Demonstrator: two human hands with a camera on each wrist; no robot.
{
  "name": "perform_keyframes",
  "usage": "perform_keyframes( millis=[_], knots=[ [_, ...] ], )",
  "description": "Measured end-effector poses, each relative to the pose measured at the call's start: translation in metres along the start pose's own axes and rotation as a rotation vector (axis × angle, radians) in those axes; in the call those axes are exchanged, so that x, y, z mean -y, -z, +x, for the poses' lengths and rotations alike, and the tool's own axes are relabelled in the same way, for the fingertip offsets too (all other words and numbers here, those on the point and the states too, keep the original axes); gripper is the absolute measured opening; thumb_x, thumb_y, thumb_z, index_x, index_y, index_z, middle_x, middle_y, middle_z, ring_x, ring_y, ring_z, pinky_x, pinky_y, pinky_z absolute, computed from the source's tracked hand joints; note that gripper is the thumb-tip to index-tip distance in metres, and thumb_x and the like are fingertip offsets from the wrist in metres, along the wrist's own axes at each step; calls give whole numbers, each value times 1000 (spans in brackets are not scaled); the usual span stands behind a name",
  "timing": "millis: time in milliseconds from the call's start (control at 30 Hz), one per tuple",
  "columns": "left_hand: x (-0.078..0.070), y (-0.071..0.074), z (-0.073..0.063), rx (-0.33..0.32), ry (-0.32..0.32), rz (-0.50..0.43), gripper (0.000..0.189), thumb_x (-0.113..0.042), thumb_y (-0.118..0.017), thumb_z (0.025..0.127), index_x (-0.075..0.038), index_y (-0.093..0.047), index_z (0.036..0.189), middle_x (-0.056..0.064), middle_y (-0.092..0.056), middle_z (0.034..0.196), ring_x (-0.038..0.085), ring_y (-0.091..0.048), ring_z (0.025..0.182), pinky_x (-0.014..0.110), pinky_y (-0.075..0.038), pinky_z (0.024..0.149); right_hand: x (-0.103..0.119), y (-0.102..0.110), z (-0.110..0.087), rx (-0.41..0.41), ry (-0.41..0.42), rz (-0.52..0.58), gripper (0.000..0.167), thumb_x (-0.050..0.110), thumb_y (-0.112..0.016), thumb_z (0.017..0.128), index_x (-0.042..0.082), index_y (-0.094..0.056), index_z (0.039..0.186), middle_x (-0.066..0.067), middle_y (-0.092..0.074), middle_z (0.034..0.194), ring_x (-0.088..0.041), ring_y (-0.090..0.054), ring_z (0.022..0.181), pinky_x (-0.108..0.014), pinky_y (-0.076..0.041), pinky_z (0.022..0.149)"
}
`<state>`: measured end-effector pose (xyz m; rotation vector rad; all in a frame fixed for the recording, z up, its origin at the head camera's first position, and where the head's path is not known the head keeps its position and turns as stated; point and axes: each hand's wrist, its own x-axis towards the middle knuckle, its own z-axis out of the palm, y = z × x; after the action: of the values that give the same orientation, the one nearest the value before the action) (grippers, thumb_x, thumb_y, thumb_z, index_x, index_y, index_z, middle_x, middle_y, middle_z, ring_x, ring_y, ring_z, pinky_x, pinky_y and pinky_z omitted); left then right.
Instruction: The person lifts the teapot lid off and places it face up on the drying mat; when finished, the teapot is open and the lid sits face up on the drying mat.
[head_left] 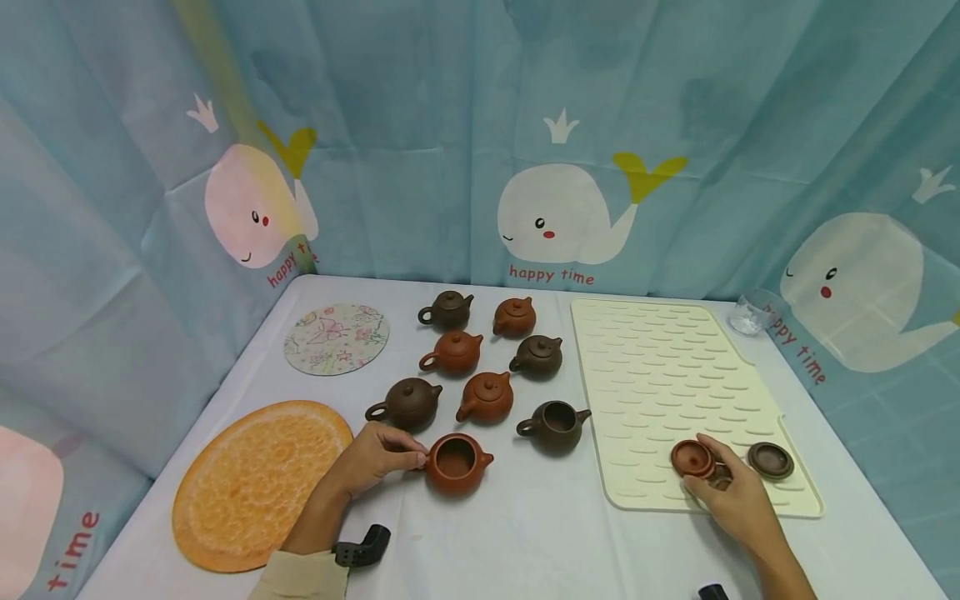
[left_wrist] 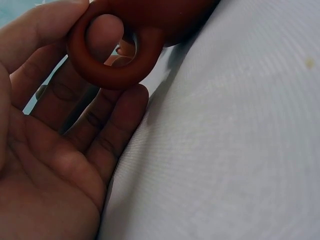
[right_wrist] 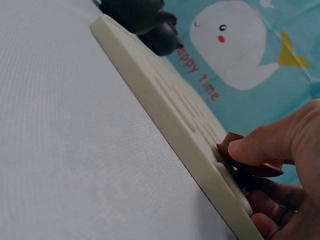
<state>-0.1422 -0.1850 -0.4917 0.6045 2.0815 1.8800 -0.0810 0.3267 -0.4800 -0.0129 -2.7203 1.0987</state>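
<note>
My left hand (head_left: 367,462) pinches the ring handle (left_wrist: 112,77) of a lidless reddish-brown teapot (head_left: 457,479), which stands on the white cloth with its spout to the right. Over the cream mat (head_left: 660,375), my right hand (head_left: 738,500) holds a reddish-brown teapot lid (head_left: 692,458) between thumb and fingers. The lid is tilted, underside up, in the head view. Partly hidden by those fingers is a dark piece (head_left: 722,475), seemingly another lid. A dark brown lid (head_left: 770,461) lies to the right of that hand. A lidless dark teapot (head_left: 557,433) stands left of the mat.
Several lidded teapots, reddish like this one (head_left: 487,398) or dark like this one (head_left: 411,404), stand behind. At the left lie a bread-patterned oval mat (head_left: 262,483) and a floral round mat (head_left: 336,340). A clear glass (head_left: 752,312) sits at the back right, near the curtain (head_left: 420,125).
</note>
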Motion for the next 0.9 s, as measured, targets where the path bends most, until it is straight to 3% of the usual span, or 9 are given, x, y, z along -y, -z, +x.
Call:
perform_keyframes(
  millis=[433, 700, 800, 900],
  knots=[
    [1, -1, 5, 8, -29, 17, 13, 0, -74, 82, 8, -73, 93, 15, -71, 89, 18, -67, 79, 28, -53, 70, 2, 8, 0, -38, -20, 2, 67, 11, -79, 82, -6, -46, 138, -24, -56, 110, -7, -51, 74, -26, -45, 53],
    [-5, 2, 3, 6, -33, 81, 13, -3, -73, 84, 4, -74, 95, 11, -71, 88, 18, -67, 78, 30, -54, 69, 11, 20, 0, -76, -36, -16, 65, 19, -76, 85, -2, -46, 139, -21, -56, 112, -19, -49, 84, -22, -43, 60],
    [-13, 4, 0, -20, -18, 129, 14, -5, -73, 84, 4, -73, 96, 9, -71, 88, 18, -67, 79, 30, -54, 70, 19, 26, 2, -76, -46, 17, 65, 19, -75, 87, 0, -44, 142, -19, -53, 115, -19, -45, 85, -20, -41, 61],
    [-25, 5, -2, -90, -15, 162, 19, -7, -74, 84, 6, -72, 97, 8, -70, 90, 20, -67, 80, 30, -53, 70, 28, 33, 4, -95, -54, 56, 66, 16, -75, 87, 1, -43, 142, -16, -51, 117, -16, -42, 81, -21, -39, 57]
  ],
)
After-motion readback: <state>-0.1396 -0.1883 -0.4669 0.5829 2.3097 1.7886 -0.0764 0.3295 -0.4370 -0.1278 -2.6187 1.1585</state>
